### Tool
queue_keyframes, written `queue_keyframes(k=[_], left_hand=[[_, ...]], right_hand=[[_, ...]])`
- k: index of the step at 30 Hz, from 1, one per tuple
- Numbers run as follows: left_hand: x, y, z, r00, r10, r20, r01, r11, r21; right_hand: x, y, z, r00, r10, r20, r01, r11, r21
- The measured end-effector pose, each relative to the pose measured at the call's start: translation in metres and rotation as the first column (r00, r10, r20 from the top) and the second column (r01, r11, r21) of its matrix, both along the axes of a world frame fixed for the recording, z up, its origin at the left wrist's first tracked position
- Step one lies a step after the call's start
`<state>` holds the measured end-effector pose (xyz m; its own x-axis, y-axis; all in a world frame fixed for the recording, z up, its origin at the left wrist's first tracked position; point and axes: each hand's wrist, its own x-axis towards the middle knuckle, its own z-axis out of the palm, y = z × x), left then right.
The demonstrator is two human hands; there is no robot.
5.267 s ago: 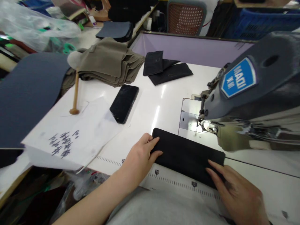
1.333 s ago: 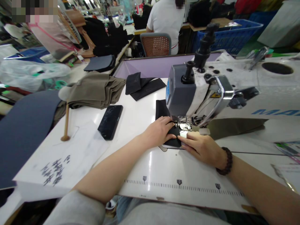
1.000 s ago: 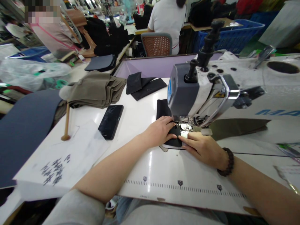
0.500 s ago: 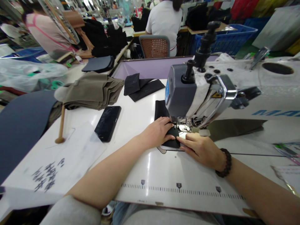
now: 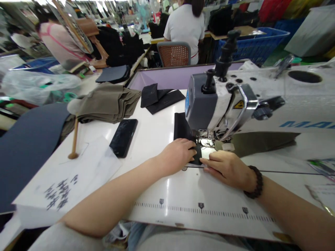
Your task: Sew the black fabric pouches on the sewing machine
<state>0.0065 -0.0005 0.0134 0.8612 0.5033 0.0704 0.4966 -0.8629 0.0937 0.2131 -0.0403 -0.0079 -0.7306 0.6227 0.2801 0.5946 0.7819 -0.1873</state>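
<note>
A strip of black fabric (image 5: 182, 127) lies on the sewing machine bed, its upper part beside the machine head (image 5: 200, 101) and its lower end near the metal needle plate (image 5: 207, 143). My left hand (image 5: 179, 156) rests on top of this strip, fingers slightly bent and a little apart, pressing it down; the thumb is mostly hidden. At the strip's lower right edge, my right hand (image 5: 226, 167) touches it with outstretched fingertips, the rest of the hand lying on the white table. The needle area is partly hidden by the machine head.
Folded black pieces (image 5: 162, 99) lie behind. To the left are a phone (image 5: 123, 137), a stack of olive fabric (image 5: 104, 101), a wooden-handled tool (image 5: 74, 143) and marked paper (image 5: 91, 174). Olive fabric (image 5: 261, 143) lies under the machine arm. A person sits ahead (image 5: 183, 29).
My left hand has slid slightly toward me on the black fabric, its fingers now more bent. My right hand stays by the fabric edge. The whole view has shifted slightly.
</note>
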Motion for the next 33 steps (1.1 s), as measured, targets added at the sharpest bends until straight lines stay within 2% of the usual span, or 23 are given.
queue_keyframes(k=[3,7,14,23,33], left_hand=[[-0.006,-0.014,-0.003,0.996,-0.082,0.027,0.082,0.997,0.004],[-0.010,-0.018,-0.010,0.994,-0.090,0.069,0.088,0.996,0.028],[-0.006,-0.007,-0.014,0.996,-0.055,0.076,0.052,0.998,0.037],[-0.003,0.006,-0.008,0.999,0.008,0.034,-0.007,1.000,-0.017],[0.002,0.021,-0.006,0.999,0.044,0.014,-0.043,0.999,-0.010]], right_hand=[[0.000,-0.002,0.001,1.000,0.023,0.002,-0.023,0.999,0.041],[-0.002,-0.002,0.001,1.000,0.001,0.016,-0.002,0.999,0.033],[-0.002,0.002,-0.003,0.995,-0.086,0.041,0.087,0.996,-0.016],[-0.006,0.006,-0.006,0.974,-0.222,0.045,0.223,0.974,-0.028],[-0.008,0.006,-0.007,0.961,-0.272,0.056,0.273,0.962,-0.023]])
